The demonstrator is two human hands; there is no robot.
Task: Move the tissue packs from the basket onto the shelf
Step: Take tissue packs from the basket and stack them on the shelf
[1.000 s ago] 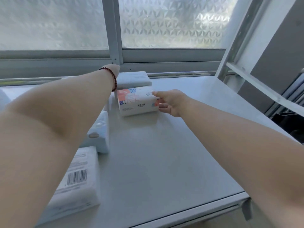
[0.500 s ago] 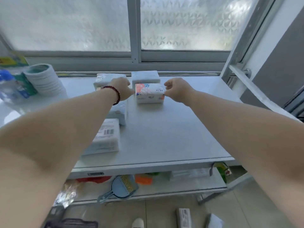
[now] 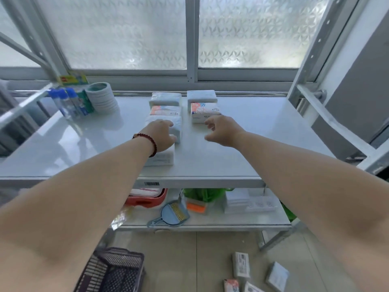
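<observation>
On the white shelf [image 3: 242, 148], 2 rows of tissue packs run from near to far. Left row has 4 packs, and the left hand [image 3: 163, 135] lies on the white pack [image 3: 176, 127], fingers curled over it; whether it grips the pack cannot be told. Right row has 2 packs, and the right hand [image 3: 222, 130] hovers just near the orange printed pack [image 3: 204, 112], fingers spread and holding nothing. Down on the floor, a dark basket [image 3: 114, 270] stands at the near left, and 4 more packs [image 3: 241, 264] lie at the near right.
</observation>
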